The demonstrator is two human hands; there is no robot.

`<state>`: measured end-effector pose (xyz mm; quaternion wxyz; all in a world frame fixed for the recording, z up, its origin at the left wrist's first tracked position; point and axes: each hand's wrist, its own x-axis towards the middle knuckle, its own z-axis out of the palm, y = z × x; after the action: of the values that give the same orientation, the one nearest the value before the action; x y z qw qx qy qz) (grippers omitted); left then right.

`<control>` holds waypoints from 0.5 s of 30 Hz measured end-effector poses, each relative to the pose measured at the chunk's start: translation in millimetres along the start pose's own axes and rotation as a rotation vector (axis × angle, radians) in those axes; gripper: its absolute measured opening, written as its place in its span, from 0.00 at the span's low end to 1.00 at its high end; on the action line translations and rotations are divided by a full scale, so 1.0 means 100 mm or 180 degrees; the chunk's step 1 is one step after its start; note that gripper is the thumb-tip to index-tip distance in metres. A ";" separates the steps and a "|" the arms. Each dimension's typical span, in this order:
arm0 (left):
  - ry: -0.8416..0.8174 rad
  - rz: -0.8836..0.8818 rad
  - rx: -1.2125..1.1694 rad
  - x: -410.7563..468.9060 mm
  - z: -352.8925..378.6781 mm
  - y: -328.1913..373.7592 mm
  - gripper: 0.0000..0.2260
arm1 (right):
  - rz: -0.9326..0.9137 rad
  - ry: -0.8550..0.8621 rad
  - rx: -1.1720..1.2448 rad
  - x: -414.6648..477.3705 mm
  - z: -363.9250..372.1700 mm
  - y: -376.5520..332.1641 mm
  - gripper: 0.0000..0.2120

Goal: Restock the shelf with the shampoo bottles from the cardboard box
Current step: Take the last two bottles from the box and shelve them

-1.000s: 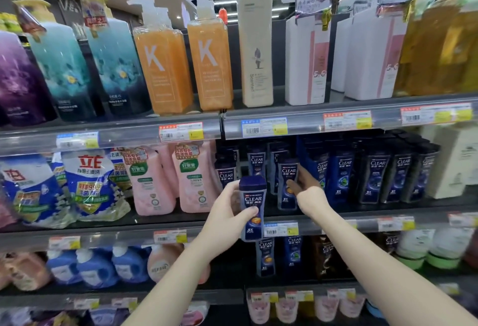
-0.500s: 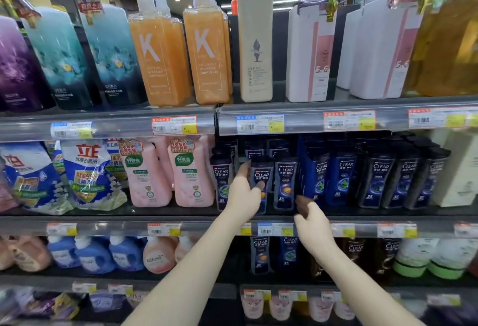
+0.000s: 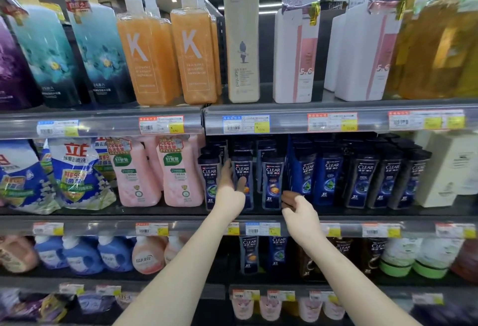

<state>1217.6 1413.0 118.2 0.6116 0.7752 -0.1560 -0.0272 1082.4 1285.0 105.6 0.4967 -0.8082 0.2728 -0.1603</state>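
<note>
A dark blue CLEAR shampoo bottle stands at the front of the middle shelf, in a row of like bottles. My left hand grips it, fingers down its left side and thumb on its label. One place to the right stands a second CLEAR bottle. My right hand is low beside it, its loosely curled fingers touching the bottle's lower right corner and holding nothing. The cardboard box is out of view.
More CLEAR bottles fill the shelf to the right, pink bottles and blue refill bags the left. Tall pump bottles line the shelf above. Lower shelves hold more bottles.
My left hand carried the bottle from in front of the shelf rail up into the row and stood it there. My right hand dropped away from the neighbouring bottle to its lower corner.
</note>
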 end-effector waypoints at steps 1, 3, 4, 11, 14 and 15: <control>0.0033 0.0013 0.0038 0.02 0.01 -0.04 0.29 | 0.0001 0.0017 -0.0009 0.00 0.02 0.00 0.22; 0.0094 0.0071 0.0137 0.05 0.03 -0.09 0.27 | -0.0021 0.0051 -0.0021 -0.01 0.05 0.01 0.22; 0.0097 0.0076 0.0150 0.05 0.04 -0.09 0.27 | -0.0034 0.0073 -0.0023 -0.02 0.05 0.00 0.21; 0.0017 0.0212 0.0164 0.15 0.02 -0.13 0.27 | 0.0073 0.0105 0.0351 -0.06 0.05 0.02 0.18; -0.0076 0.0148 0.0057 0.16 -0.01 -0.15 0.29 | 0.0071 0.0188 0.0599 -0.09 0.04 0.01 0.17; -0.0105 0.0140 -0.0024 0.15 -0.02 -0.15 0.31 | 0.0060 0.0196 0.0638 -0.11 0.04 0.00 0.17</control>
<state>1235.1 1413.4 106.5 0.6123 0.7687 -0.1830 -0.0271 1076.1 1294.4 103.3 0.5679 -0.7466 0.2781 -0.2069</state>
